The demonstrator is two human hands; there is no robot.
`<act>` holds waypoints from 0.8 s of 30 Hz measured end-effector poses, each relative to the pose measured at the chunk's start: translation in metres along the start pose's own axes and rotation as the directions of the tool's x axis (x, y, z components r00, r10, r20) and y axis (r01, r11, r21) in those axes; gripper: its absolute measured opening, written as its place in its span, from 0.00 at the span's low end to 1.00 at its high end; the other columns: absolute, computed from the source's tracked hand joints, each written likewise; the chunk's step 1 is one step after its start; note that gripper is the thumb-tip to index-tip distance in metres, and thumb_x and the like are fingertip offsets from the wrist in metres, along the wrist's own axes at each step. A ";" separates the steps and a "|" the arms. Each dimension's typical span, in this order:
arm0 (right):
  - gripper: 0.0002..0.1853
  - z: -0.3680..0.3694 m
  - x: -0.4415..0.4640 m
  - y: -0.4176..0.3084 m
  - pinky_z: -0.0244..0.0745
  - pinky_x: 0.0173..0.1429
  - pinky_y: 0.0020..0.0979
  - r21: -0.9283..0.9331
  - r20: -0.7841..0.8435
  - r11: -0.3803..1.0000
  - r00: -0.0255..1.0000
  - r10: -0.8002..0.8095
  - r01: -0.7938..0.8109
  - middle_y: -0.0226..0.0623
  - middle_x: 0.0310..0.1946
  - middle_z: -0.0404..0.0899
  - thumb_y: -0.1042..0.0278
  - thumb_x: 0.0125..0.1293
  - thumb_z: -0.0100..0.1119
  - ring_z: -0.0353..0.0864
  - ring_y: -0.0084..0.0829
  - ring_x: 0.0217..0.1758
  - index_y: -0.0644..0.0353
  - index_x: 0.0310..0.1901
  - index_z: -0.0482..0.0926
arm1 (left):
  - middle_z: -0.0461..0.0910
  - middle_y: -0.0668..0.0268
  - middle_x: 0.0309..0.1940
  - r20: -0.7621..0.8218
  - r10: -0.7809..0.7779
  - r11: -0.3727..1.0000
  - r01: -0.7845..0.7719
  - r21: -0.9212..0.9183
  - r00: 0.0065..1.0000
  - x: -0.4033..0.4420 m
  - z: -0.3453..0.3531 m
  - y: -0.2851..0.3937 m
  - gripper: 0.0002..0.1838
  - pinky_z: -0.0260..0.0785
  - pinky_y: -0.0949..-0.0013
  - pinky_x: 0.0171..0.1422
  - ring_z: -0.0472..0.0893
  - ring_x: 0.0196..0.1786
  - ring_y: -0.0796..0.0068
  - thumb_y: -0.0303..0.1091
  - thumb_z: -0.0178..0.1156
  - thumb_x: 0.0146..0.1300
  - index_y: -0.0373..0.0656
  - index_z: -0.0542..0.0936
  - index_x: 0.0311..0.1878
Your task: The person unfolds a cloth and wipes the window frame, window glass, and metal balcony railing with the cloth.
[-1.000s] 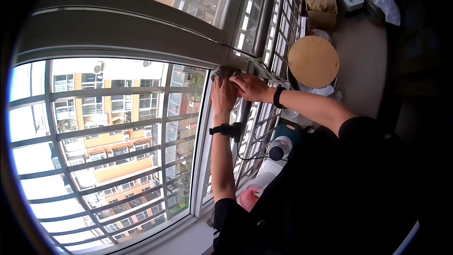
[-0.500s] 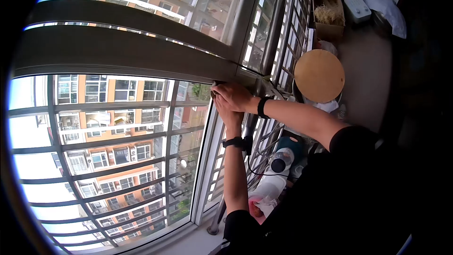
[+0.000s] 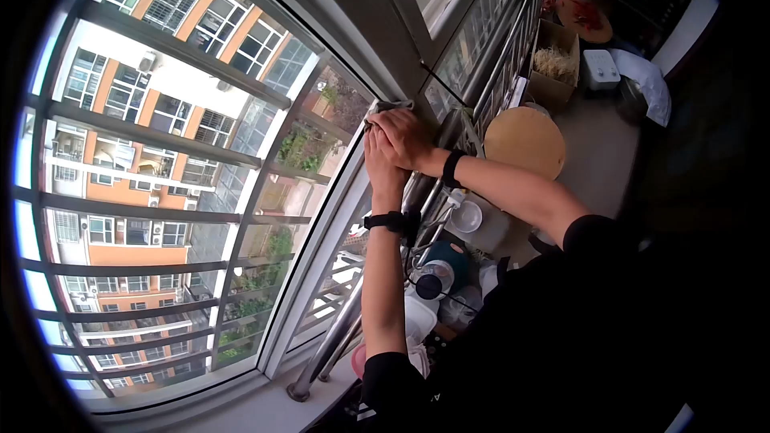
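A crumpled grey cloth (image 3: 393,105) is pressed against the window frame (image 3: 353,56), near the corner where the panes meet. My right hand (image 3: 410,138) is closed on it, lying partly over my left hand (image 3: 383,162). The left fingers reach up to the cloth's lower edge and are partly covered by the right hand, so their grip on it is hard to see. Both wrists wear black bands. Left of the hands is the window glass, with dark bars outside it.
Metal rails (image 3: 341,337) run along the sill beside my arms. On the surface to the right are a round wooden board (image 3: 525,143), a cardboard box (image 3: 553,64), a white device (image 3: 600,70) and several containers. A building stands outside.
The view has tilted and shifted. Both hands stay together by the frame and appear higher in view, slightly to the right. More of the grey cloth shows above the fingers.
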State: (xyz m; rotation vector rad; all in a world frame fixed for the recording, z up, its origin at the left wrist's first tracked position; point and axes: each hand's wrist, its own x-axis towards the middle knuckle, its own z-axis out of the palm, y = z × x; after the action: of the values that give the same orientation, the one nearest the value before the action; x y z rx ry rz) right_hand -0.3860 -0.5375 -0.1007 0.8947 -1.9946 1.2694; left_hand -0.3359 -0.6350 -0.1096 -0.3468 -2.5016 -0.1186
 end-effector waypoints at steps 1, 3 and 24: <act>0.15 0.002 -0.002 -0.013 0.73 0.61 0.46 0.001 0.011 1.000 1.000 -0.014 0.014 0.47 0.44 0.84 0.68 0.66 0.53 0.82 0.50 0.50 0.61 0.53 0.77 | 0.76 0.46 0.60 -0.023 -0.029 1.000 0.028 -0.013 0.999 -0.011 -0.003 -0.003 0.30 0.59 0.49 0.77 0.72 0.68 0.47 0.39 0.59 0.65 0.32 0.70 0.66; 0.14 0.010 -0.010 -0.041 0.72 0.59 0.46 0.072 0.043 0.997 0.999 -0.002 -0.001 0.47 0.42 0.84 0.68 0.66 0.52 0.82 0.49 0.48 0.61 0.51 0.78 | 0.76 0.49 0.59 0.047 -0.123 0.990 0.126 -0.061 0.991 -0.029 -0.026 -0.005 0.26 0.64 0.54 0.73 0.73 0.65 0.49 0.35 0.60 0.62 0.34 0.73 0.63; 0.24 0.201 -0.136 -0.361 0.70 0.68 0.47 0.724 0.442 0.671 0.640 -0.628 0.159 0.54 0.52 0.80 0.72 0.63 0.54 0.77 0.53 0.61 0.64 0.62 0.72 | 0.65 0.55 0.75 -0.004 -0.889 0.405 0.792 0.458 0.457 -0.366 -0.266 -0.068 0.47 0.42 0.50 0.85 0.59 0.80 0.60 0.50 0.66 0.57 0.39 0.62 0.77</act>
State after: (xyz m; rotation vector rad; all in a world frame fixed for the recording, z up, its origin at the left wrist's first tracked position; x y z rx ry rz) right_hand -0.0446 -0.8066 -0.0919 2.3101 -1.5938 1.4647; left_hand 0.0807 -0.8242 -0.1067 1.2284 -2.5833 0.0474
